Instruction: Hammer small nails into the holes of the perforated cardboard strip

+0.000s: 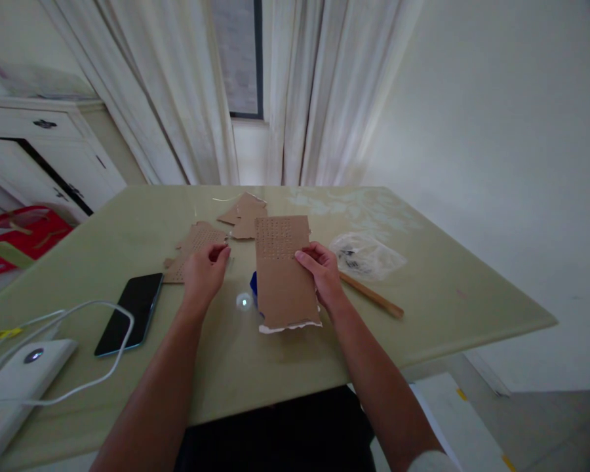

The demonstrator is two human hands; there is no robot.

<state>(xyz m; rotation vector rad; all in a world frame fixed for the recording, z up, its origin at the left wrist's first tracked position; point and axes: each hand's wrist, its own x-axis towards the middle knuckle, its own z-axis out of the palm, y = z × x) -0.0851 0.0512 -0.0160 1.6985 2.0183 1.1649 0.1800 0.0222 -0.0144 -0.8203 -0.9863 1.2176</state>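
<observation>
The right hand grasps a brown cardboard sheet by its right edge, thumb on the face turned to the person and the other fingers mostly hidden behind. This held sheet is upright or nearly so, above the table. Its upper part carries close rows of small marks that look like punched holes; the larger, lower part looks plain, down to a ragged bottom edge with white showing. Judging by that contrast, less than half of this face is marked. What the other face carries cannot be seen.

The left hand is left of the sheet and apart from it, thumb and forefinger drawn together; whether they pinch something tiny cannot be told. Just beside those fingers, further left of the sheet, lies a perforated cardboard piece, whose rows of marks cover much of its visible surface, so it looks further along than the held one. Beyond the sheet, slightly to its left, are torn cardboard scraps, with no rows clear enough to make out.

A blue object shows partly from behind the sheet's left edge. To the sheet's right are a crumpled clear plastic bag with small dark items inside and, nearer the person, a wooden stick. Well to the sheet's left lies a smartphone, with a white cable looping over it.
</observation>
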